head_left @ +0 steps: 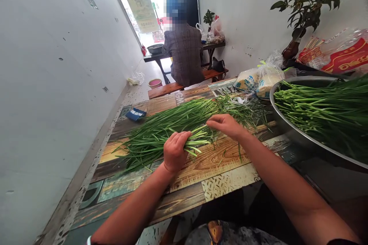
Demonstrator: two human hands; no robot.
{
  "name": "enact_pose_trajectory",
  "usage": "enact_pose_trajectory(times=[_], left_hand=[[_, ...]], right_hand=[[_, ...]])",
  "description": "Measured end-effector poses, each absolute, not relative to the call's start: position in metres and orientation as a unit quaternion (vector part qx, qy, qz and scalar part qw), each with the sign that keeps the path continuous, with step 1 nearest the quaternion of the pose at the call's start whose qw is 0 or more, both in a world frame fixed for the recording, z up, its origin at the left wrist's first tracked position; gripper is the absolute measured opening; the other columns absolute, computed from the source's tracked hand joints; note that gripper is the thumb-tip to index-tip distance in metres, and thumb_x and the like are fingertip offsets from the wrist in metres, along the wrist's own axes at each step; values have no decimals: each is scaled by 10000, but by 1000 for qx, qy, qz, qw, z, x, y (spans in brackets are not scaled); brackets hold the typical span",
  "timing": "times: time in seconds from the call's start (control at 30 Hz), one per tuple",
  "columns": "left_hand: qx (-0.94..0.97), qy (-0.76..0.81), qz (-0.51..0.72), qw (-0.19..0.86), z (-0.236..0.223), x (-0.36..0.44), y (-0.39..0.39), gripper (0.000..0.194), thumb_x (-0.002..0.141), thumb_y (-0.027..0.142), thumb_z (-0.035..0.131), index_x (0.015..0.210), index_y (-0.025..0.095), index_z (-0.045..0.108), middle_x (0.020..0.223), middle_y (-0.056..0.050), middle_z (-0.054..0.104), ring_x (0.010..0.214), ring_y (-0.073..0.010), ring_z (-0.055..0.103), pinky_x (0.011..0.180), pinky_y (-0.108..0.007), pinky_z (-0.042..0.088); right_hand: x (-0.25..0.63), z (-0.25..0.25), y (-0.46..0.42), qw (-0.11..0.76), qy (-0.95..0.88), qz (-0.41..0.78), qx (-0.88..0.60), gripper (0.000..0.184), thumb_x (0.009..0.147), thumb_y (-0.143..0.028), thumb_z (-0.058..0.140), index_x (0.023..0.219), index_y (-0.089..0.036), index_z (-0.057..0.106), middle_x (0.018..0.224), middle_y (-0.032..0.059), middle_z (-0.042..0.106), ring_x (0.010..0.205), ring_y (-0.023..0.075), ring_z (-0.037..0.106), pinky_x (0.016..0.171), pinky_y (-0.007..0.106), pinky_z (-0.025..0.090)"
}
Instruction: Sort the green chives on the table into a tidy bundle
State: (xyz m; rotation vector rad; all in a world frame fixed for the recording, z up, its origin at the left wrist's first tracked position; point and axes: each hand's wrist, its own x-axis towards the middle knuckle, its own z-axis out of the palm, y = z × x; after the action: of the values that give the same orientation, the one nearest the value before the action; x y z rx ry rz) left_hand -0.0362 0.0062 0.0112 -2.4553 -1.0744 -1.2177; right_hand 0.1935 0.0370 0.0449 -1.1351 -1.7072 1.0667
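Note:
My left hand (176, 151) is closed around a bunch of garlic chives (198, 138), with the pale cut ends pointing right and the green leaves trailing left over the table. At those pale ends, the fingers of my right hand (225, 125) are pinched together on the tip of one stalk. Just beyond both hands lies a long pile of garlic chives (172, 116). To its right, thin trimmings and loose leaves (244, 111) are heaped on the wood-patterned table (184, 195).
A big metal basin (313, 147) full of chives stands at the right. Behind it are plastic-bagged packs (255, 80), a potted plant (293, 48) and a red bag (347, 55). A blue packet (135, 114) lies at the far left. Another person (184, 51) sits beyond, facing away.

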Motion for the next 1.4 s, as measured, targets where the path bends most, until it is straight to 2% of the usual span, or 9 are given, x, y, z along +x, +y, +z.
enact_pose_trajectory(times=[0.2, 0.3, 0.5, 0.6, 0.73, 0.87, 1.03, 1.13, 1.4], left_hand=[[-851, -385, -343, 103, 9, -33, 10, 356, 848, 106, 437, 1182, 162, 548, 981, -89, 679, 884, -204, 608, 825, -332, 477], [-860, -382, -317, 119, 12, -33, 9, 357, 823, 83, 431, 1139, 152, 582, 954, -95, 668, 852, -210, 590, 789, -336, 483], [-867, -331, -340, 152, 17, -37, 8, 330, 862, 129, 411, 1136, 136, 594, 939, -98, 666, 802, -200, 577, 737, -328, 482], [-863, -318, -358, 162, 16, -40, 8, 361, 886, 162, 400, 1210, 160, 559, 975, -100, 669, 859, -204, 596, 780, -336, 478], [-855, -302, -386, 171, 17, -42, 6, 411, 886, 144, 406, 1286, 178, 492, 1053, -106, 673, 957, -205, 617, 838, -338, 464], [-848, -310, -393, 177, 19, -42, 5, 405, 875, 109, 416, 1265, 176, 498, 1146, -124, 650, 986, -209, 624, 805, -333, 464], [-852, -318, -378, 175, 21, -40, 5, 382, 851, 90, 426, 1213, 154, 529, 1112, -119, 665, 942, -215, 629, 783, -338, 461], [-857, -317, -365, 175, 22, -39, 5, 372, 845, 95, 429, 1199, 141, 530, 1043, -108, 685, 917, -211, 632, 780, -338, 458], [-863, -321, -350, 171, 22, -35, 5, 392, 765, 54, 456, 1133, 143, 557, 966, -82, 696, 822, -203, 612, 742, -336, 454]], right_hand=[[194, 47, 35, 384, -707, 366, -467, 307, 752, -426, 583, 678, -135, 647, 577, -19, 510, 549, 90, 402, 527, 234, 309], [196, 50, 34, 326, -740, 358, -467, 292, 738, -400, 577, 613, -139, 611, 537, -28, 474, 525, 82, 382, 502, 228, 283], [197, 52, 31, 182, -708, 487, -479, 330, 707, -388, 584, 496, -156, 479, 445, -58, 406, 432, 51, 312, 436, 218, 211], [197, 49, 33, 194, -636, 582, -468, 343, 675, -434, 627, 530, -164, 473, 450, -55, 456, 408, 51, 360, 419, 209, 238], [200, 43, 40, 297, -560, 637, -438, 404, 650, -499, 658, 555, -180, 428, 465, -67, 445, 385, 38, 324, 388, 200, 229], [205, 45, 42, 366, -556, 606, -436, 425, 681, -524, 651, 560, -171, 448, 486, -65, 428, 410, 38, 323, 393, 193, 233], [206, 56, 32, 308, -679, 550, -376, 294, 668, -409, 705, 748, -131, 652, 635, -13, 572, 567, 77, 468, 523, 210, 355], [203, 58, 29, 310, -716, 488, -391, 242, 677, -357, 686, 732, -122, 667, 683, 12, 617, 618, 95, 502, 579, 223, 383], [198, 51, 32, 286, -786, 335, -433, 121, 654, -177, 545, 655, -126, 655, 599, -5, 583, 558, 83, 481, 537, 198, 357]])
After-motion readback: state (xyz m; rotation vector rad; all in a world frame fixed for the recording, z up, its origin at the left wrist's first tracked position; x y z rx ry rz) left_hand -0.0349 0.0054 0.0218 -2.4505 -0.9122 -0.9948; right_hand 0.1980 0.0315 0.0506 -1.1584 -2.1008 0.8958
